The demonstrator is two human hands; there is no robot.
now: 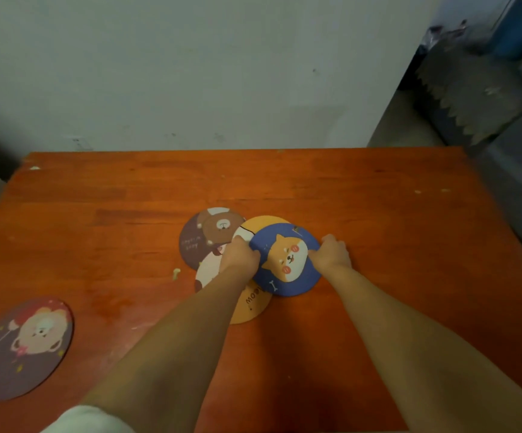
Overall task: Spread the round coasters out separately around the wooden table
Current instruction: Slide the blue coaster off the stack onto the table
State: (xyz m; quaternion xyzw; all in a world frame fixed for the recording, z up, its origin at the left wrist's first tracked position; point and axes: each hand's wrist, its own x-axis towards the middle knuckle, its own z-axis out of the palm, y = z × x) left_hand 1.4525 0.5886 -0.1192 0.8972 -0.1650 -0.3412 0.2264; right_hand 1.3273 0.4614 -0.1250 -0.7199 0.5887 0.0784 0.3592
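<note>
A blue round coaster with a dog face lies on top of an overlapping pile in the middle of the wooden table. My left hand grips its left edge and my right hand grips its right edge. Under it lies an orange coaster with a white cat print, partly hidden by my left forearm. A dark brown bear coaster sticks out at the pile's back left. One more dark coaster with a pale bear lies alone at the front left.
The table's far edge meets a pale wall. A grey sofa stands off the table's right side. A small pale crumb lies left of the pile.
</note>
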